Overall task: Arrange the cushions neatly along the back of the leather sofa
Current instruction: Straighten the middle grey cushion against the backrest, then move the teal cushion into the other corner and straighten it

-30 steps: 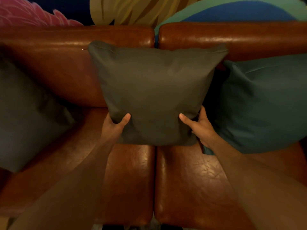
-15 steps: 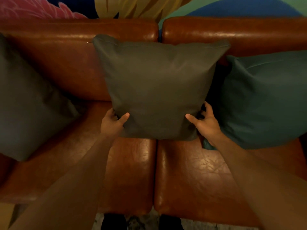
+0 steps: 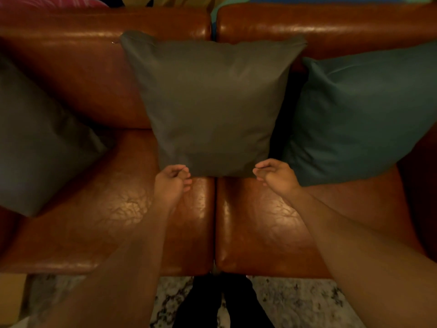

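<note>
Olive cushion [image 3: 212, 107] leans upright against the leather sofa [image 3: 94, 79] back; left hand [image 3: 171, 182] and right hand [image 3: 275, 176], grip loosely curled, hold nothing.

Olive cushion [image 3: 212, 107] upright against sofa back [image 3: 94, 43]; teal cushion [image 3: 359, 114] beside.

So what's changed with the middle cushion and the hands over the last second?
Both hands have let go: the left hand and right hand gripped the grey cushion's lower corners before and now sit just in front of its bottom edge, fingers curled and empty. The cushion leans on the sofa back much as before. The teal cushion and left cushion look unmoved.
</note>
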Motion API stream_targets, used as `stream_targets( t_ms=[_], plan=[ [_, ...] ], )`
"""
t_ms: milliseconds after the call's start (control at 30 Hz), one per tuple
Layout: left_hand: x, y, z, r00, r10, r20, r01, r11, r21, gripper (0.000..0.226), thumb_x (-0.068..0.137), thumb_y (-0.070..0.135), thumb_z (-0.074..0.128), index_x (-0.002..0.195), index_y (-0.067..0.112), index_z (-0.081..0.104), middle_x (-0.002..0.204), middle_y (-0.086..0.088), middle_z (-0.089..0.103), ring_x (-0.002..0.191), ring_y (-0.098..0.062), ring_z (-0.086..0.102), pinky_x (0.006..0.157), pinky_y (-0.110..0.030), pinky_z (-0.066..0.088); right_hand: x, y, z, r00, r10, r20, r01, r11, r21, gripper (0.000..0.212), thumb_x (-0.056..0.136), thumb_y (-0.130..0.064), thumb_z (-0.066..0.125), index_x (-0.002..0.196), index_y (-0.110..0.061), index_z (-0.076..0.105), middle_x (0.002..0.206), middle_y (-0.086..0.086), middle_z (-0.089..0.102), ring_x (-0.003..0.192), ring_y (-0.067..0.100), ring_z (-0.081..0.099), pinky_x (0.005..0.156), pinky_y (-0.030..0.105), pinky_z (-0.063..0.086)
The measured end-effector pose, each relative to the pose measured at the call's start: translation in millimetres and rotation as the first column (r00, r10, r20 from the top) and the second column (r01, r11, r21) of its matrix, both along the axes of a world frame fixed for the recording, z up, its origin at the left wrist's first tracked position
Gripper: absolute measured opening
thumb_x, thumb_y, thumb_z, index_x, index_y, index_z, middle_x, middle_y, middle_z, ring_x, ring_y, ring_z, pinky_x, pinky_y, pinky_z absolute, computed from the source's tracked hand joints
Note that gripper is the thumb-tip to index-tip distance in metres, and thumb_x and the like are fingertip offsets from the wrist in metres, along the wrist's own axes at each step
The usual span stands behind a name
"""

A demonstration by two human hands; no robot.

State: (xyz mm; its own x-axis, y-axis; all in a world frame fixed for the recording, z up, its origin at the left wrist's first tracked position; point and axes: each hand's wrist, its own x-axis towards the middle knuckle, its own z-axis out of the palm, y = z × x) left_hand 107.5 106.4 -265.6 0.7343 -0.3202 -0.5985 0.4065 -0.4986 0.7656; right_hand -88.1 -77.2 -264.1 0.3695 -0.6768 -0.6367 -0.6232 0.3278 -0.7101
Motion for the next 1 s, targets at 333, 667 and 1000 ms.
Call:
stream_targets(
  t_ms=[333, 667, 1000],
  plan=[
    [-48, -40, -3, 0.975, -0.218, -0.042, 0.217, 0.976, -0.031, 0.020, 0.102, 0.009, 0.058, 0.088, 0.022, 0.060, 0.082, -0.002, 0.066, 0.055, -0.003, 0.063, 0.053, -0.017, 0.053, -28, 3, 10, 0.996, -0.086, 0.013, 0.085, 0.996, 0.011, 0.016, 0.088, -0.018, 0.074, 0.100, -0.008, 0.073, 0.106, 0.022, 0.075, 0.089, 0.025, 0.070, 0.081, 0.032, 0.051],
    [-152, -139, 0, 0.936, -0.348, -0.056, 0.345, 0.937, -0.057, 0.007, 0.100, 0.015, 0.064, 0.106, 0.020, 0.063, 0.107, -0.013, 0.071, 0.082, -0.017, 0.068, 0.069, -0.031, 0.056, -140, -78, 8, 0.978, -0.208, 0.008, 0.208, 0.978, -0.024, 0.008, 0.082, -0.024, 0.079, 0.084, -0.024, 0.071, 0.097, 0.010, 0.077, 0.096, 0.028, 0.074, 0.081, 0.032, 0.054],
    [-213, -237, -4, 0.956, -0.294, 0.008, 0.294, 0.954, -0.065, 0.114, 0.070, 0.054, 0.087, 0.160, 0.043, 0.018, 0.148, 0.000, 0.047, 0.126, -0.018, 0.055, 0.105, -0.055, 0.054, -229, -204, 11, 0.960, -0.225, -0.164, 0.176, 0.947, -0.269, 0.033, 0.069, -0.045, 0.087, 0.080, -0.019, 0.071, 0.084, 0.003, 0.074, 0.082, 0.015, 0.067, 0.087, 0.033, 0.053]
  ],
)
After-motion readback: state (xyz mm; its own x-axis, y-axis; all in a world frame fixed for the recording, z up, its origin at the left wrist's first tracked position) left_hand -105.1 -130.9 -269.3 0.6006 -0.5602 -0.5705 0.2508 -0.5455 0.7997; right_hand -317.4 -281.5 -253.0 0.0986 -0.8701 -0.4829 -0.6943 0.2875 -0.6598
